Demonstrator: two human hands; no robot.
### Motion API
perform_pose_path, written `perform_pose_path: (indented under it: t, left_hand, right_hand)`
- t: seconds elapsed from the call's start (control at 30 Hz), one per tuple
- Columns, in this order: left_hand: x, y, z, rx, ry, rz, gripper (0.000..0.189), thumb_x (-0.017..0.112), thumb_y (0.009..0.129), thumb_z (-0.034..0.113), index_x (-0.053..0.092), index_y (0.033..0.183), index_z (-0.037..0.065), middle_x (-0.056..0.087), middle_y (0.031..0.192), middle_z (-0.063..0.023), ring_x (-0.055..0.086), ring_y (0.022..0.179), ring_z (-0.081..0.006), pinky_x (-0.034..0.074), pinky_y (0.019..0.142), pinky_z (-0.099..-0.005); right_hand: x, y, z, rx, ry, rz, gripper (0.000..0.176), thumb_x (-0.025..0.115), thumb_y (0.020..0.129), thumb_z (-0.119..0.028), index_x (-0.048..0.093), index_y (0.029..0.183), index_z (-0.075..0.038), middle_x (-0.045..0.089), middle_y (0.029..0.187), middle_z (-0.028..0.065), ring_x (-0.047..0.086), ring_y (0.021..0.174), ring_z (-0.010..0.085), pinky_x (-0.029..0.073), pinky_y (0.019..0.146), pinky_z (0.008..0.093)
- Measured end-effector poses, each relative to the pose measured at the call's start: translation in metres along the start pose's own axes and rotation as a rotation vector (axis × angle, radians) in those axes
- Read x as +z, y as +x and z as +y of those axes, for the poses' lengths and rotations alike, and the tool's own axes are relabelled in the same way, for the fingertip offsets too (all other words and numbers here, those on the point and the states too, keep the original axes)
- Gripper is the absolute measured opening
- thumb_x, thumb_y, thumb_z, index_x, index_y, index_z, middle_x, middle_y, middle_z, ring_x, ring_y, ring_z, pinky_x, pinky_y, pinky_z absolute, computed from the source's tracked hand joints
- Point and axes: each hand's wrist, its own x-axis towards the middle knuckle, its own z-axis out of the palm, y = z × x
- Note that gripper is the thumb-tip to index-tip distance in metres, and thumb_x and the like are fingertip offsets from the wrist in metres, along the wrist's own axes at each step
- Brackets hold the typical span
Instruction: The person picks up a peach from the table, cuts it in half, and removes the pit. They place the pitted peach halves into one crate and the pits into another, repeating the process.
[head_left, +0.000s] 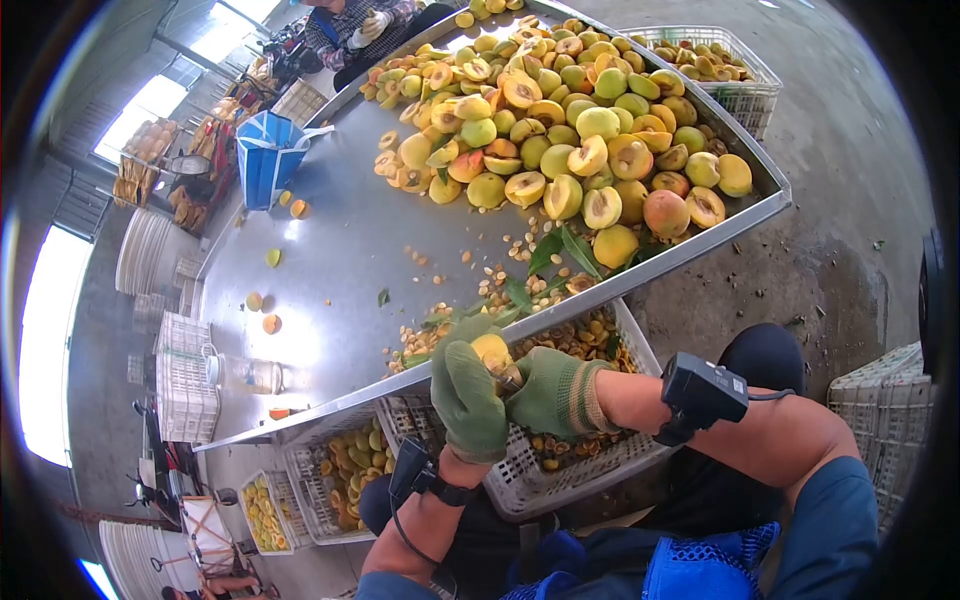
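Note:
My left hand, in a green glove, is closed around a yellow fruit at the near edge of the metal table. Against the fruit's lower right side is my right hand, gloved the same way, with its fingers curled. Something small shows between the two hands, too hidden to name. Beyond them, pits and green leaves lie along the table's rim. A big heap of whole and halved fruit covers the far right of the table.
Below the table edge stand a crate with fruit scraps and a crate of fruit pieces. A blue bag and a clear jar are on the left. Another crate is beyond the table. A person sits at the far side.

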Motion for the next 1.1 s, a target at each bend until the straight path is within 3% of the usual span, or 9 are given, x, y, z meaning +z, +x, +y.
perform_pose_path:
  t: [0.17, 0.47, 0.57, 0.67, 0.77, 0.87, 0.97, 1.1]
  left_hand:
    - [0.001, -0.001, -0.005, 0.034, 0.106, -0.02, 0.051, 0.033, 0.114, 0.041, 0.061, 0.124, 0.0, 0.068, 0.116, -0.0132, 0.066, 0.106, -0.0212, 0.053, 0.096, -0.0377]
    - [-0.004, -0.001, -0.005, 0.074, 0.084, -0.084, 0.051, 0.036, 0.113, 0.043, 0.061, 0.125, 0.0, 0.068, 0.12, -0.0138, 0.067, 0.106, -0.0228, 0.053, 0.097, -0.04]
    - [-0.004, -0.002, -0.01, 0.153, 0.133, -0.09, 0.049, 0.037, 0.112, 0.042, 0.06, 0.125, 0.0, 0.068, 0.121, -0.0144, 0.067, 0.107, -0.0234, 0.053, 0.096, -0.0407]
    - [-0.005, 0.0, -0.008, 0.259, 0.232, -0.102, 0.046, 0.039, 0.112, 0.039, 0.06, 0.125, 0.0, 0.068, 0.121, -0.0145, 0.067, 0.107, -0.0237, 0.053, 0.097, -0.0405]
    - [-0.01, 0.004, -0.011, 0.37, 0.356, -0.134, 0.047, 0.037, 0.112, 0.039, 0.061, 0.125, 0.0, 0.069, 0.118, -0.0142, 0.067, 0.104, -0.0227, 0.053, 0.096, -0.0393]
    - [-0.003, 0.005, 0.0, -0.047, 0.044, -0.106, 0.051, 0.035, 0.113, 0.042, 0.061, 0.125, 0.001, 0.07, 0.114, -0.0135, 0.067, 0.101, -0.0213, 0.053, 0.095, -0.037]
    - [-0.001, 0.001, -0.003, -0.144, -0.082, -0.041, 0.054, 0.034, 0.113, 0.045, 0.062, 0.125, 0.001, 0.071, 0.11, -0.0129, 0.067, 0.099, -0.0197, 0.055, 0.091, -0.0342]
    - [-0.002, -0.002, -0.009, -0.207, -0.083, 0.013, 0.054, 0.037, 0.112, 0.047, 0.063, 0.125, 0.001, 0.07, 0.109, -0.012, 0.067, 0.099, -0.019, 0.056, 0.088, -0.0322]
  right_hand:
    - [0.0, -0.003, 0.003, 0.08, -0.077, 0.098, 0.022, 0.069, 0.087, -0.022, 0.076, 0.1, -0.006, 0.075, 0.091, 0.0186, 0.071, 0.087, 0.036, 0.055, 0.081, 0.0399]
    - [0.0, -0.006, 0.0, 0.056, 0.004, -0.047, 0.026, 0.066, 0.09, -0.025, 0.075, 0.105, -0.007, 0.075, 0.093, 0.0179, 0.071, 0.089, 0.0355, 0.054, 0.082, 0.0392]
    - [0.006, -0.003, 0.009, 0.058, -0.065, 0.007, 0.028, 0.065, 0.09, -0.027, 0.075, 0.108, -0.008, 0.075, 0.093, 0.0182, 0.07, 0.088, 0.036, 0.054, 0.082, 0.0392]
    - [0.013, 0.009, 0.026, -0.143, -0.223, -0.02, 0.027, 0.065, 0.091, -0.028, 0.076, 0.107, -0.009, 0.075, 0.094, 0.019, 0.07, 0.088, 0.0371, 0.054, 0.082, 0.04]
    - [-0.005, -0.007, 0.003, 0.01, -0.154, -0.097, 0.026, 0.065, 0.09, -0.027, 0.076, 0.104, -0.009, 0.075, 0.094, 0.0197, 0.071, 0.091, 0.0376, 0.055, 0.083, 0.0412]
    - [-0.015, -0.02, -0.01, 0.086, 0.04, 0.02, 0.026, 0.065, 0.09, -0.028, 0.076, 0.102, -0.009, 0.074, 0.094, 0.0207, 0.071, 0.092, 0.0388, 0.055, 0.083, 0.0415]
    - [-0.003, -0.007, 0.005, 0.067, -0.144, 0.082, 0.026, 0.066, 0.09, -0.03, 0.076, 0.101, -0.008, 0.074, 0.093, 0.0213, 0.07, 0.09, 0.0399, 0.055, 0.083, 0.0409]
    - [0.003, 0.0, 0.016, 0.002, -0.122, 0.024, 0.025, 0.065, 0.091, -0.028, 0.075, 0.102, -0.008, 0.074, 0.092, 0.0207, 0.07, 0.088, 0.0399, 0.055, 0.082, 0.0407]
